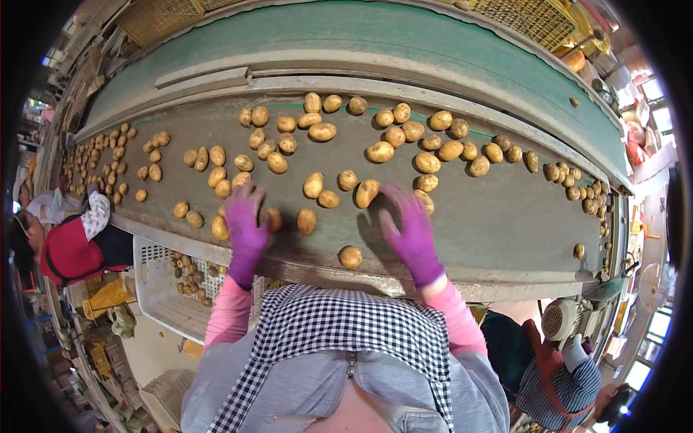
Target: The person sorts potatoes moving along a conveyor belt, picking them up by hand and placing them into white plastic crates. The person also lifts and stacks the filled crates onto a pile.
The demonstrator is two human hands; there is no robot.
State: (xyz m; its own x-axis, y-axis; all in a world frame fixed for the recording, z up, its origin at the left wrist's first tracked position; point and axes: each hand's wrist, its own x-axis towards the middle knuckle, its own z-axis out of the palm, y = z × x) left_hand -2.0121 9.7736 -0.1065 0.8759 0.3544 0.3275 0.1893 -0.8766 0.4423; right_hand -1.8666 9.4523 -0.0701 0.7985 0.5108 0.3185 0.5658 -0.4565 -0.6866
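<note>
Many potatoes lie spread over a dark conveyor belt [503, 216]. My left hand [246, 227], in a purple glove, is over the belt's near side, fingers apart, with a potato [272, 219] right beside its thumb; whether they touch I cannot tell. More potatoes lie at its fingertips and along its outer side. My right hand [409, 230], gloved alike, hovers with thumb and fingers spread, its shadow on the belt. An oblong potato [367, 194] is to the left of its fingertips, and another [424, 202] lies partly behind the fingers. Near the belt's close edge, between the hands, sits a round potato [351, 257].
A metal rail [346, 84] separates this belt from a green one [379, 32] behind. A white plastic crate [157, 308] holding potatoes stands below the near edge at left. One person [81, 243] is at the far left, another [557, 373] at lower right beside an electric motor [560, 319].
</note>
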